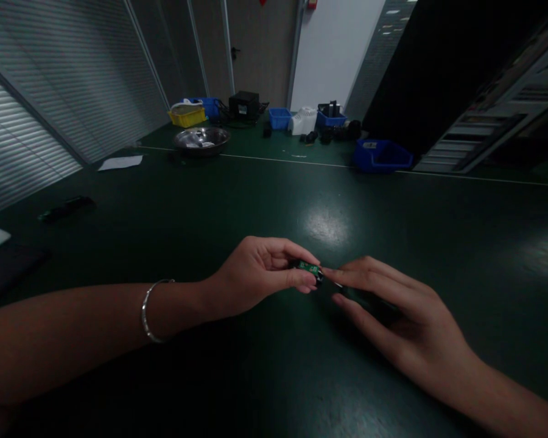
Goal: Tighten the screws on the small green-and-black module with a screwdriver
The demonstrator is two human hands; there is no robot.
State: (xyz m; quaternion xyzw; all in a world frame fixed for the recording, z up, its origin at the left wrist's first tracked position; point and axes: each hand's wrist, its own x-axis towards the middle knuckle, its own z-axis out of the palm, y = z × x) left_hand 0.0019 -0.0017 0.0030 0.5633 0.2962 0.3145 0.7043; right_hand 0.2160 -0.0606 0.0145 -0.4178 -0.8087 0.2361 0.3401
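My left hand [260,274] pinches a small green circuit board [309,267] between thumb and fingers, just above the dark green table [265,201]. My right hand [393,310] reaches in from the right, and its index fingertip touches the board's right end. Under the right fingers lies a thin dark object [369,299], possibly a tool; whether the hand grips it is too dim to tell. A silver bracelet [151,310] circles my left wrist.
At the far side stand a metal bowl [201,139], a yellow bin [187,116], several blue bins [382,155], a black box [244,104] and a white device [302,120]. A sheet of paper [120,162] and dark small parts [66,208] lie at left.
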